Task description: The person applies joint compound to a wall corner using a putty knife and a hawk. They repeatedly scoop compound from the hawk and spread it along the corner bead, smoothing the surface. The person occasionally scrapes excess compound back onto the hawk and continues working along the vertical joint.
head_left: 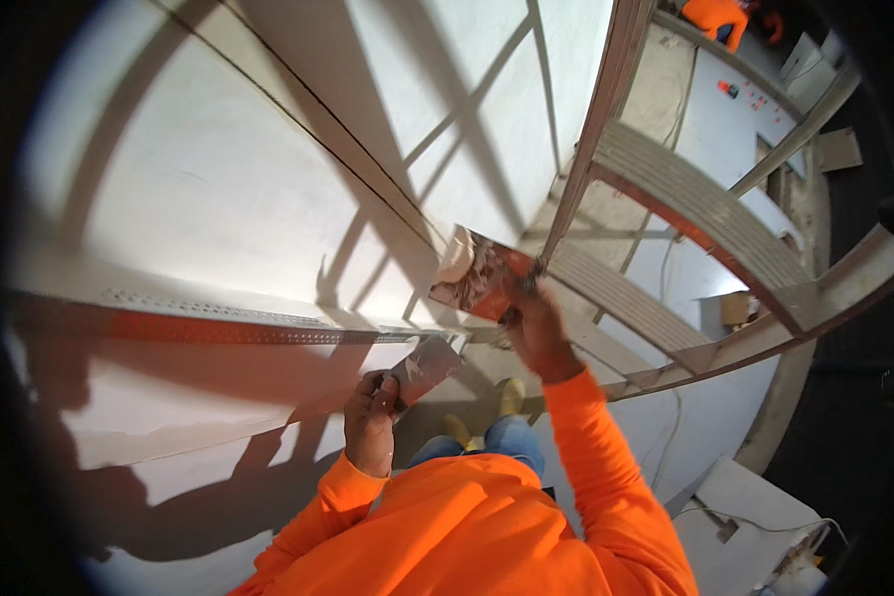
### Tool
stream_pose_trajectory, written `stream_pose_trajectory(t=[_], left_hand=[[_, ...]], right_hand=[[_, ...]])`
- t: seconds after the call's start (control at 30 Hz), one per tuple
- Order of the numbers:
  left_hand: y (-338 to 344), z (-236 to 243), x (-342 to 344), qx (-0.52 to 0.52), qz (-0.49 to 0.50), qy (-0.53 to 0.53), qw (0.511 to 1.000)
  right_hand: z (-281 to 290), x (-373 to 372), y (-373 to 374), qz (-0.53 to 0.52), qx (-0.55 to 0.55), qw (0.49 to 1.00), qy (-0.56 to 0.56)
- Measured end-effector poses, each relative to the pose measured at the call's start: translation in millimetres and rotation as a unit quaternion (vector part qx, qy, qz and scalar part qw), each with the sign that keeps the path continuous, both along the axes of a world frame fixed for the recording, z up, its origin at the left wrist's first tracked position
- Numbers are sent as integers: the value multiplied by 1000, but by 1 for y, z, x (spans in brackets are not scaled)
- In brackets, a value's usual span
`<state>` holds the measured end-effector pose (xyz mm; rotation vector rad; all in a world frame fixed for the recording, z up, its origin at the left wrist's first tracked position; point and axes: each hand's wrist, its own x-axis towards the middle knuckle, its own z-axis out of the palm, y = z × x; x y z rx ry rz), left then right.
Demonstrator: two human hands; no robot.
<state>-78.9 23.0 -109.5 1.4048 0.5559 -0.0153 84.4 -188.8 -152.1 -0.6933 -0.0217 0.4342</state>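
An orange top (457, 526) fills the bottom of the view, its sleeves reaching forward to two bare hands. The left hand (370, 422) has its fingers clamped on a scraper (427, 372), whose flat grey blade points up and to the right, near the end of a perforated strip (238, 330); whether the two touch, I cannot tell. The right hand (541, 333), farther forward, has its fingers closed round the near end of a wide blade (487, 288), tilted and smeared, with a lump of white paste (457, 255) at its far left edge. The strip runs along a white wall (219, 189) on the left, which is crossed by dark shadows. Below the hands show blue jeans (515, 442) and yellowish boots (512, 395) on the floor. To the right stands a ladder (705, 209) with broad ribbed steps, and beyond it a small box (735, 308). At top right another person (715, 15) in orange bends low. A cord (780, 526) crosses a white board (750, 502) at lower right.
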Motion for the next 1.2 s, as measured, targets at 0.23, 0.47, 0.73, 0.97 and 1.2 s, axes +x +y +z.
stream_pose_trajectory(t=[0.23, 0.47, 0.73, 0.97, 1.2], left_hand=[[-20, 9, 9, -99, 49, -104, 988], [-18, 17, -5, -135, 89, -125, 979], [11, 35, -27, -93, 48, -173, 979], [53, 0, -36, 531, -113, -374, 752], [46, -20, -29, 592, -139, -279, 744]], right_hand=[[26, -70, 19, -170, 85, 980, 54], [43, -112, 35, -159, 21, 986, -51], [29, -150, 19, -67, -292, 944, -139], [48, -167, 28, -42, -42, 970, 237], [-17, -107, -5, 19, 26, 966, 256]])
